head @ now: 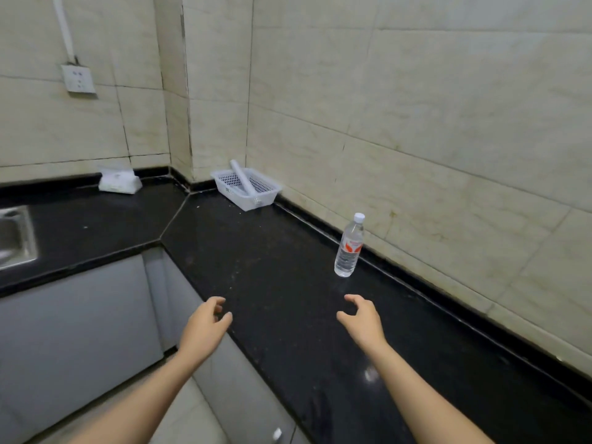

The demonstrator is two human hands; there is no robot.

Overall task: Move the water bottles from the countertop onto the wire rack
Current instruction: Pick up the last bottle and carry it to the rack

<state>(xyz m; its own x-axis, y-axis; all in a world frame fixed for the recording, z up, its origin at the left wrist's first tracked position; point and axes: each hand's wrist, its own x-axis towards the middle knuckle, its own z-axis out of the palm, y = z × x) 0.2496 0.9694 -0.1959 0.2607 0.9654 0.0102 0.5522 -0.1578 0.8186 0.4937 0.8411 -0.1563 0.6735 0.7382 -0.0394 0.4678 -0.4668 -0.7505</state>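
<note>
Black stone countertop [272, 267], L-shaped, backed by pale tiled wall. One water bottle [349, 248], clear with white cap and red-marked label, upright near the wall edge on the right run. Left hand [205, 325] and right hand [362, 318] above the counter's near part, fingers loosely curled, holding nothing; bottle just beyond the right hand, nothing between them. White perforated plastic basket [246, 189] in the corner, a white roll [242, 176] leaning in it. Tissue pack [119, 181] at the back left. Steel sink [14, 235] at far left. Wall socket [78, 79] above.
</note>
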